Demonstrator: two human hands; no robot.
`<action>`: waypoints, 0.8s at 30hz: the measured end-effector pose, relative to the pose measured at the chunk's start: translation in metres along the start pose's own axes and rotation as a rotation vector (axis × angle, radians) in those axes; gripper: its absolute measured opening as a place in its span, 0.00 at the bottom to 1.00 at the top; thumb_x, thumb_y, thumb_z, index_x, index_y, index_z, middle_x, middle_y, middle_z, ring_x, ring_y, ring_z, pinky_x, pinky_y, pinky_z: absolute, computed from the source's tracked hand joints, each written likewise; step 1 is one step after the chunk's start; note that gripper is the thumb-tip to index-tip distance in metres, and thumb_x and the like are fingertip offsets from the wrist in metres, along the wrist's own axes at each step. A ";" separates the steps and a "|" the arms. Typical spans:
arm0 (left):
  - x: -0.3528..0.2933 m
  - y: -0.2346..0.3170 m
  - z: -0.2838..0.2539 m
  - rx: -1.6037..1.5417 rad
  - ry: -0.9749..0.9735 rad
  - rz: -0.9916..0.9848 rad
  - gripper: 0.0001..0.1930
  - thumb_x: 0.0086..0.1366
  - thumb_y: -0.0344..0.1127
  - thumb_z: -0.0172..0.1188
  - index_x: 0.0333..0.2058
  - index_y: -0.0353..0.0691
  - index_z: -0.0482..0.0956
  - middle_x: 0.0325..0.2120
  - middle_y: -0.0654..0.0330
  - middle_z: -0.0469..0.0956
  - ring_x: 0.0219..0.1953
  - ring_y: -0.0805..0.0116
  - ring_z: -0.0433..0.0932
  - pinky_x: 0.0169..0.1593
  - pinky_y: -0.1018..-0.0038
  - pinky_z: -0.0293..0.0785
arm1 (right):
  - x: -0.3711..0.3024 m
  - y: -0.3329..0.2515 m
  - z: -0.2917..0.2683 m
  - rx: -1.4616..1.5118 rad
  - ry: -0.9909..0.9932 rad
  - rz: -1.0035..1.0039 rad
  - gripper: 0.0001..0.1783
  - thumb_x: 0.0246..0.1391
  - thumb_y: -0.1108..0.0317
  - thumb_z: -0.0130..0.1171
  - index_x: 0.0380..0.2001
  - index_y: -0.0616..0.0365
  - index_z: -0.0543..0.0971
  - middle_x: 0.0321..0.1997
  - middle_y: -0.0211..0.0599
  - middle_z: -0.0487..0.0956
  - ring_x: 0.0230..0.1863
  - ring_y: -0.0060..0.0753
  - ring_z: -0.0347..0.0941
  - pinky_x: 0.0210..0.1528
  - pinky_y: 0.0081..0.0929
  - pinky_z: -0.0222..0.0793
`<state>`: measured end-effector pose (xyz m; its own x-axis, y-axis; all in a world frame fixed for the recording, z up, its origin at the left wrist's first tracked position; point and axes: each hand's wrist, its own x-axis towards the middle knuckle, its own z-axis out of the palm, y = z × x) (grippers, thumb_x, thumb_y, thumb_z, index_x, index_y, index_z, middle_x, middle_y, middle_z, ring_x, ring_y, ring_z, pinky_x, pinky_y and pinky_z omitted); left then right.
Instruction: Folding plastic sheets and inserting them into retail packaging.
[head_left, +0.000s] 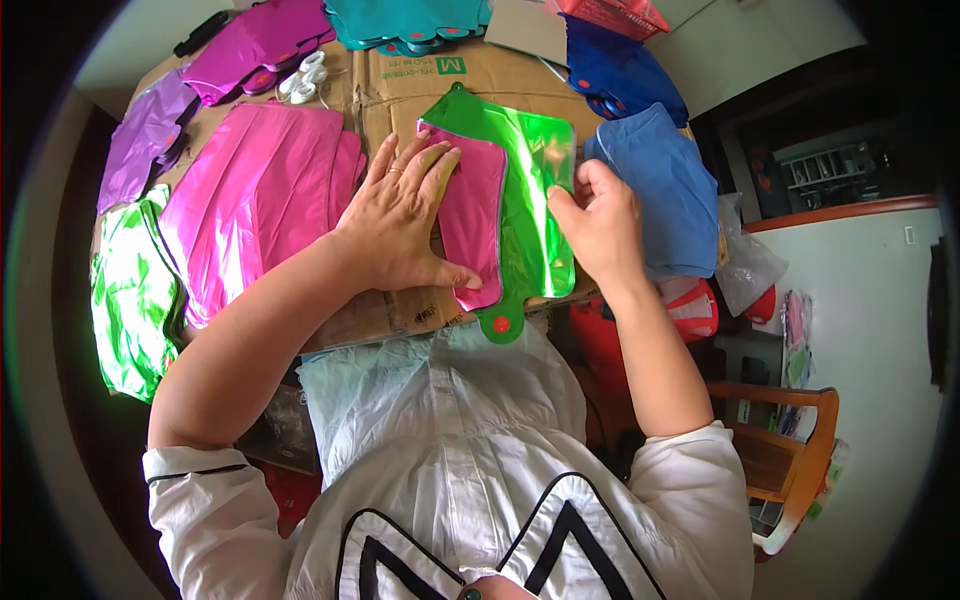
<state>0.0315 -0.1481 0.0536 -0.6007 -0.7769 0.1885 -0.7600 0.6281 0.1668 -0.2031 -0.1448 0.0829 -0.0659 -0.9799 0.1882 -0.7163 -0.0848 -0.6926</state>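
This looks like a home room (wooden chair [815,455], pale wall [860,330]) with a cardboard-topped worktable [385,105].

L hand [400,215] hides pt of pink foil piece [476,205]; teal stack [400,18] & red basket [622,14] cut off @ top edge.

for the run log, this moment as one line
left hand: spread over narrow pink foil | right hand: at right edge of green foil | surface: cardboard
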 end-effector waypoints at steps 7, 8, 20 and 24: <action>-0.001 0.003 0.000 -0.097 0.048 -0.016 0.69 0.34 0.73 0.64 0.64 0.30 0.42 0.61 0.46 0.55 0.68 0.52 0.47 0.68 0.52 0.37 | -0.017 -0.011 0.031 -0.006 -0.019 -0.436 0.11 0.43 0.72 0.62 0.33 0.60 0.74 0.44 0.48 0.76 0.49 0.49 0.72 0.50 0.36 0.69; 0.000 0.003 0.000 -0.104 0.057 -0.015 0.69 0.34 0.73 0.64 0.64 0.30 0.42 0.61 0.46 0.55 0.68 0.52 0.47 0.68 0.53 0.37 | -0.017 -0.007 0.036 -0.039 -0.025 -0.488 0.12 0.43 0.72 0.62 0.34 0.60 0.74 0.47 0.50 0.75 0.52 0.50 0.71 0.54 0.37 0.68; 0.002 -0.001 0.004 -0.098 0.073 0.012 0.66 0.37 0.73 0.63 0.63 0.30 0.43 0.60 0.45 0.56 0.67 0.52 0.50 0.68 0.55 0.40 | -0.022 -0.007 0.060 -0.119 -0.111 -0.665 0.17 0.49 0.71 0.55 0.43 0.69 0.74 0.49 0.55 0.74 0.55 0.54 0.67 0.63 0.44 0.58; 0.003 0.001 0.002 -0.109 0.093 0.013 0.65 0.37 0.70 0.65 0.63 0.31 0.44 0.60 0.46 0.56 0.66 0.53 0.51 0.68 0.55 0.43 | -0.021 -0.008 0.061 -0.110 -0.123 -0.672 0.17 0.49 0.72 0.54 0.42 0.70 0.73 0.49 0.56 0.73 0.55 0.54 0.67 0.63 0.44 0.57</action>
<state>0.0286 -0.1500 0.0519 -0.5808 -0.7646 0.2794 -0.7179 0.6429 0.2670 -0.1540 -0.1343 0.0420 0.4916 -0.7351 0.4669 -0.6411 -0.6684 -0.3772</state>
